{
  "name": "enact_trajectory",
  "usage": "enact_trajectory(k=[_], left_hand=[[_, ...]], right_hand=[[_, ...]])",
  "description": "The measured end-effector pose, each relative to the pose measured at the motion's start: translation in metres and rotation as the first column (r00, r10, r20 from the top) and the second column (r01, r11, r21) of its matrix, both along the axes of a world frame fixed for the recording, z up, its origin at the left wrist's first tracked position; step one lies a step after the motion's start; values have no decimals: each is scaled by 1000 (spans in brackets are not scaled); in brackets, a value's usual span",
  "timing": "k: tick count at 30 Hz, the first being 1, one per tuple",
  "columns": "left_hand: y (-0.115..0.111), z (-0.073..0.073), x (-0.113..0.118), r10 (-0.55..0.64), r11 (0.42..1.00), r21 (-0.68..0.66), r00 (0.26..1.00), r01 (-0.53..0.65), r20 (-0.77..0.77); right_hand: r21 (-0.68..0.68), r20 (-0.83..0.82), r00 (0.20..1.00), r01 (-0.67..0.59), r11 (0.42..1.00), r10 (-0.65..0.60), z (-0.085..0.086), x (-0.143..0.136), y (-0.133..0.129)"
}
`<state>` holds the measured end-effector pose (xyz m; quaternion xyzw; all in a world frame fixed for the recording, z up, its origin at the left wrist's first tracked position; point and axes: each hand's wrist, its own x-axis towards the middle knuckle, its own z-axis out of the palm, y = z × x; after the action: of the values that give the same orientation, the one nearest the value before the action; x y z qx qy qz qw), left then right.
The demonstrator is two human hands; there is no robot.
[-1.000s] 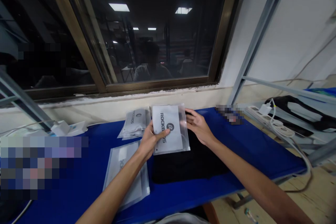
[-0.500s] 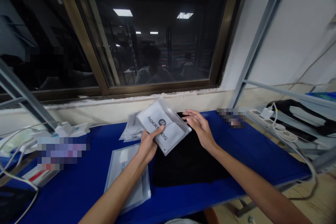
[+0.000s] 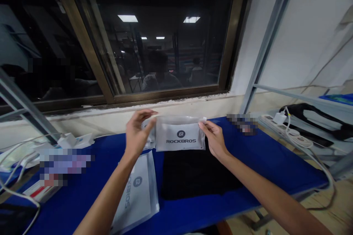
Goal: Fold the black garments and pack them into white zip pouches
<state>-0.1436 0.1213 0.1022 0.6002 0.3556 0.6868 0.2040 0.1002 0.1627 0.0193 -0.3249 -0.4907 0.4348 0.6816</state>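
Pinching the printed zip bag (image 3: 180, 137) at its upper right corner, just under the white slider (image 3: 204, 119), the right hand (image 3: 217, 138) has its fingers clamped on the plastic. The bag is above the far edge of the black cloth (image 3: 193, 176), its lettering upright and facing the wearer; a grip at that corner probably leaves the printed face uncovered and the top edge within reach of both hands. The left hand (image 3: 138, 132), beyond the cloth's far left corner, has its fingers parted, thumb near the bag's upper left corner; whether it touches I cannot tell.

To the left of the cloth, a larger bag (image 3: 140, 191) with the same print lies flat, partly under the left forearm. Past the cloth's far left corner, more bags (image 3: 150, 137) show behind the left hand, too covered to count. The cloth lies spread below the held bag, perhaps so that it is handy to both hands.

Under the cloth is a table (image 3: 264, 158) with a plain blue top. Well right of the cloth, a power strip (image 3: 268, 121) carries a plugged-in charger. Beyond the cloth rise a pale wall and a dark window (image 3: 165, 33) reflecting ceiling lights and seated people; metal posts (image 3: 268, 33) flank it.
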Motion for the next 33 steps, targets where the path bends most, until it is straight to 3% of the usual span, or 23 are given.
enact_trajectory(k=[2, 4, 6, 9, 14, 17, 19, 22, 24, 28, 31, 33], left_hand=[[1, 16, 24, -41, 999, -13, 916, 39, -400], [7, 22, 53, -87, 995, -10, 778, 103, -622], [17, 21, 77, -100, 993, -30, 687, 113, -720], [26, 12, 93, -101, 995, -76, 641, 66, -761], [15, 10, 85, 32, 999, 27, 519, -17, -854], [13, 17, 61, 74, 996, 47, 412, -76, -908], [18, 20, 38, 96, 989, 46, 384, -137, -918], [31, 23, 5, 106, 981, 26, 416, -195, -903], [39, 24, -8, 102, 980, 7, 469, -199, -877], [49, 25, -16, 134, 983, 6, 698, -182, -704], [47, 24, -10, 166, 982, 30, 787, -185, -594], [41, 22, -2, 150, 986, 32, 783, -164, -603]], right_hand=[[73, 106, 994, 12, 997, -19, -2, -1, -4], [137, 212, 976, 24, 990, -52, -2, -2, -9], [184, 284, 953, 53, 981, -104, -1, -2, -13], [205, 334, 929, 92, 974, -158, 2, -1, -17], [205, 305, 929, 151, 967, -209, 1, 5, -11], [201, 171, 939, 263, 944, -298, 0, 17, 6], [181, 72, 937, 323, 929, -341, 2, 26, 17], [130, 40, 946, 314, 941, -321, 5, 34, 25], [85, 50, 970, 235, 968, -240, 6, 33, 23], [-48, 85, 994, -63, 997, 67, 5, 21, 11], [-123, 167, 927, -318, 940, 335, 4, 11, -2], [-199, 227, 817, -494, 846, 530, 2, 5, -12]])
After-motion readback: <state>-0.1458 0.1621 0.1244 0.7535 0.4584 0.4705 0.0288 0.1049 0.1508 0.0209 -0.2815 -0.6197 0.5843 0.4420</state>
